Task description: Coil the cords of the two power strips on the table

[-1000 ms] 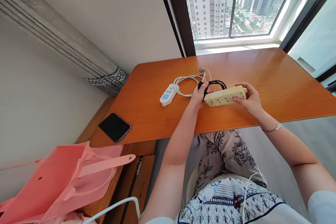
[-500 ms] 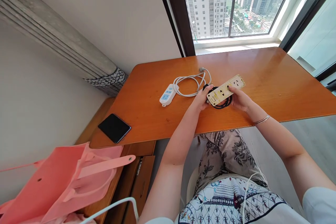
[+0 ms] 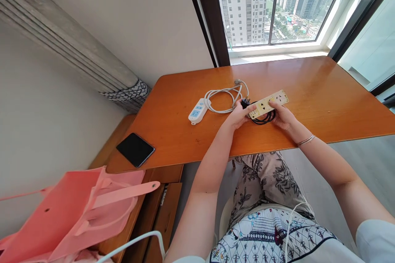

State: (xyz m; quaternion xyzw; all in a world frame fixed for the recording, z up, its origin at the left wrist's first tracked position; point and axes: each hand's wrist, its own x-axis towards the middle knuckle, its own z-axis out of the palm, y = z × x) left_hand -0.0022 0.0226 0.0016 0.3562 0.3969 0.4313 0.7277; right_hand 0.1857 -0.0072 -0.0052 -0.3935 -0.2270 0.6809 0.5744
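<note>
A cream-yellow power strip (image 3: 264,106) lies slanted across both hands, above the table's front part. My left hand (image 3: 240,115) is closed on its left end, thumb on top, beside the black plug (image 3: 246,102) of its cord. Around the right end, my right hand (image 3: 281,116) is closed with the thumb on the socket face. The black cord (image 3: 264,119) hangs coiled beneath the strip, between the hands. Left of my left hand, a white power strip (image 3: 198,111) with blue sockets rests on the table, its white cord (image 3: 220,111) looped next to it.
The brown wooden table (image 3: 182,144) has a black tablet or phone (image 3: 135,150) near its left front corner. A pink bag (image 3: 77,209) stands at lower left, by wooden drawers (image 3: 165,213). A window (image 3: 271,8) is behind the table.
My left hand has shifted over the strip's left end, its thumb now lying across the top. The strip has turned slightly, and the black plug shows more clearly beside my left hand.
</note>
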